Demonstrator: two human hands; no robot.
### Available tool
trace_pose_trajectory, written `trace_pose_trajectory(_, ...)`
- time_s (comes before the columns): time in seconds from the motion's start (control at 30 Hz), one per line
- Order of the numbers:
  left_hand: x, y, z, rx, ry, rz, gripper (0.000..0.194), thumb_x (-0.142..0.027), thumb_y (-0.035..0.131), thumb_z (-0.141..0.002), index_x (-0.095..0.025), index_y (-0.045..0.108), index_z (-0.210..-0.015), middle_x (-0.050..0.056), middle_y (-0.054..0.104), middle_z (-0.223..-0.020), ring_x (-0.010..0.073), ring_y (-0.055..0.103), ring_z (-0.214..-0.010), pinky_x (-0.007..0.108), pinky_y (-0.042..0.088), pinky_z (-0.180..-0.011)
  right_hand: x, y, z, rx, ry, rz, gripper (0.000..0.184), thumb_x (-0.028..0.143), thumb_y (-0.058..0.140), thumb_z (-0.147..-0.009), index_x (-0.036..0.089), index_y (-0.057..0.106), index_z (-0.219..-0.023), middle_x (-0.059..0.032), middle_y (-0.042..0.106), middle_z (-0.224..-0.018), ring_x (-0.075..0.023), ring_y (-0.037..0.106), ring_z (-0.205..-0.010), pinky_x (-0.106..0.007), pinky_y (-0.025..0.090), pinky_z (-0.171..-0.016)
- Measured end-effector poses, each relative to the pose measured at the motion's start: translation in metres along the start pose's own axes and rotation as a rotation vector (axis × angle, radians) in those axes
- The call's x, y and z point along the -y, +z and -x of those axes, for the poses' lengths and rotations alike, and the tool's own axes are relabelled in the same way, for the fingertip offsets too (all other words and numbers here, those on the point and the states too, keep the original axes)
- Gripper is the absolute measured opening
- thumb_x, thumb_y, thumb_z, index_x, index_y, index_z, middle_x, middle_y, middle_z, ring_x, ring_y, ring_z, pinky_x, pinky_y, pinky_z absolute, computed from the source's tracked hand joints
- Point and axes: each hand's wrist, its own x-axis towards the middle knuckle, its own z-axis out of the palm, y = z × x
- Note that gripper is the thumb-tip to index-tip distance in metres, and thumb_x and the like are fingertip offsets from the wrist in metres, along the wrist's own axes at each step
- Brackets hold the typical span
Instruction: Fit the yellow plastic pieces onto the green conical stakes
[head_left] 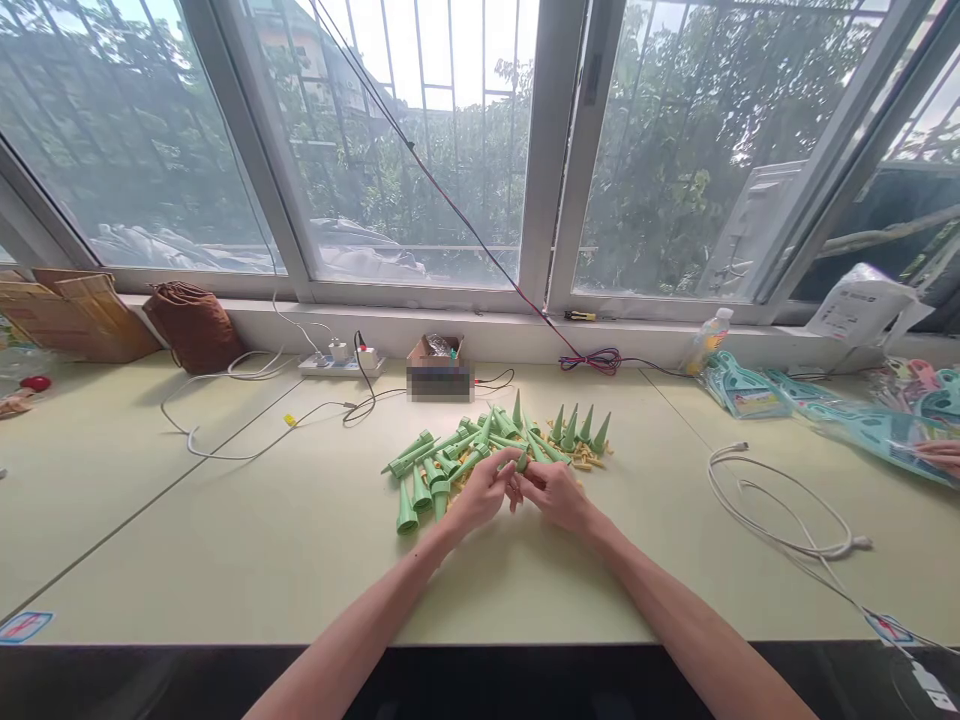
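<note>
My left hand (pixel 486 492) and my right hand (pixel 556 494) meet close together over the table, their fingers closed around a small green plastic cone (pixel 522 462). Fingers cover most of this piece, so its lower end is hidden. A heap of green cone-shaped plastic spikes (pixel 421 492) lies just beyond and left of my left hand, many on their sides. Several green spikes (pixel 570 428) stand upright with tips up, beyond my right hand. Small yellow pegs (pixel 589 460) are scattered around their bases.
A small open box (pixel 440 382) and a white power strip (pixel 341 366) stand by the windowsill. Cables (pixel 780 500) coil at right. A bottle (pixel 709 335) and bagged turquoise items (pixel 750 385) lie further right, where another person's hand (pixel 941 455) shows. A brown bag (pixel 193 325) stands left.
</note>
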Motion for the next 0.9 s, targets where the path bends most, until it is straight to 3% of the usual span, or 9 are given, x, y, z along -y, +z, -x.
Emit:
trace_pose_trajectory(0.27,-0.0029,-0.0003,0.0008,-0.017,-0.02,0.003,0.034,-0.047,0.049,-0.096,-0.016,0.06,-0.106,0.002,0.06,-0.064,0.0138,0.061,-0.053,0.026,0.051,-0.052,0.0035,-0.0012,-0.0001,0.009,0.0,-0.002,0.039,0.032,0.051,-0.093,0.019,0.047,-0.057,0.0037,0.043,-0.05,-0.0096,0.033,-0.046,-0.026,0.027,-0.047)
trace_pose_trajectory(0.73,-0.008,0.003,-0.0023,-0.058,-0.138,0.124,0.036,-0.049,0.049,-0.093,-0.015,0.056,-0.099,0.003,0.062,-0.068,0.0155,0.064,-0.056,0.027,0.053,-0.053,0.0067,-0.0043,-0.0007,-0.016,0.008,0.008,0.049,0.042,0.047,-0.096,0.02,0.037,-0.054,0.0057,0.028,-0.05,-0.0094,0.025,-0.048,-0.026,0.022,-0.049)
trace_pose_trajectory(0.9,-0.0041,0.0026,-0.0028,-0.083,-0.195,0.127,0.034,-0.047,0.05,-0.092,-0.015,0.052,-0.103,0.001,0.059,-0.067,0.0176,0.066,-0.058,0.03,0.055,-0.055,0.0044,-0.0037,-0.0015,-0.066,-0.013,0.002,0.051,0.047,0.04,-0.099,0.019,0.042,-0.056,0.0046,0.033,-0.049,-0.0096,0.028,-0.047,-0.025,0.024,-0.049)
